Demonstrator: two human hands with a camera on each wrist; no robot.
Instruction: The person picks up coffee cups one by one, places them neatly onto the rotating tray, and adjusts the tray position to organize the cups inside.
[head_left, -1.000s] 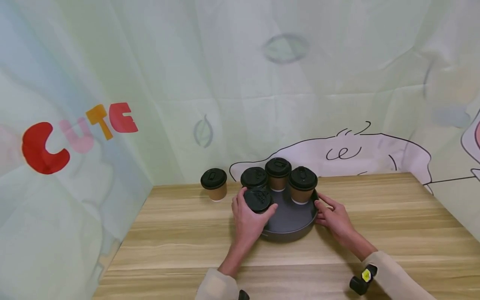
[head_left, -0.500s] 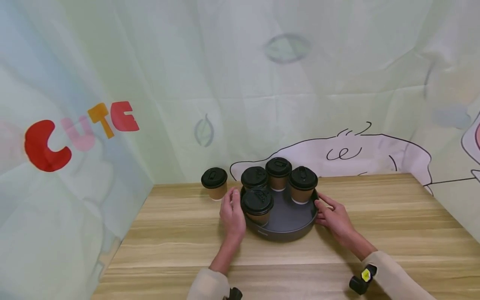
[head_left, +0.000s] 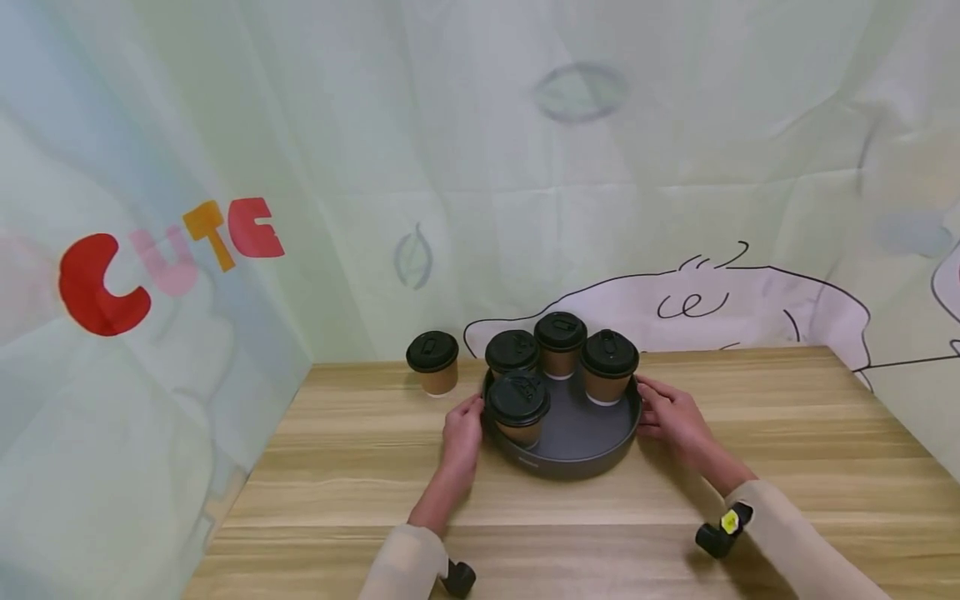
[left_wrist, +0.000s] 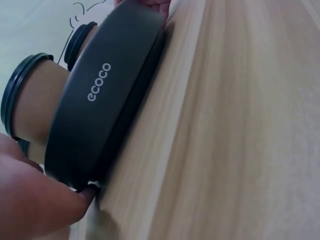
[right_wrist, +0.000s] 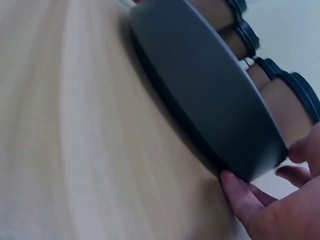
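Observation:
A dark grey round tray (head_left: 577,458), marked "ecoco" on its side, stands on the wooden table. Its left side is gripped by my left hand (head_left: 459,442); in the left wrist view a fingertip sits at the tray's lower edge. Opposite, my right hand (head_left: 675,425) holds the right side, with fingers under the base edge in the right wrist view. Several lidded paper cups stand upright on the tray: a front-left cup (head_left: 517,408), one behind it (head_left: 512,352), a back cup (head_left: 560,342) and a right cup (head_left: 609,367). Some fingers are hidden behind the tray.
Another brown paper cup (head_left: 435,364) with a black lid stands on the table (head_left: 360,483), left of the tray near the back edge. A printed cloth backdrop (head_left: 480,167) hangs right behind the table and along its left side.
My left hand has let go of the front-left cup, moved left off it, and taken hold of the tray's left side. The right hand stays at the tray's right side.

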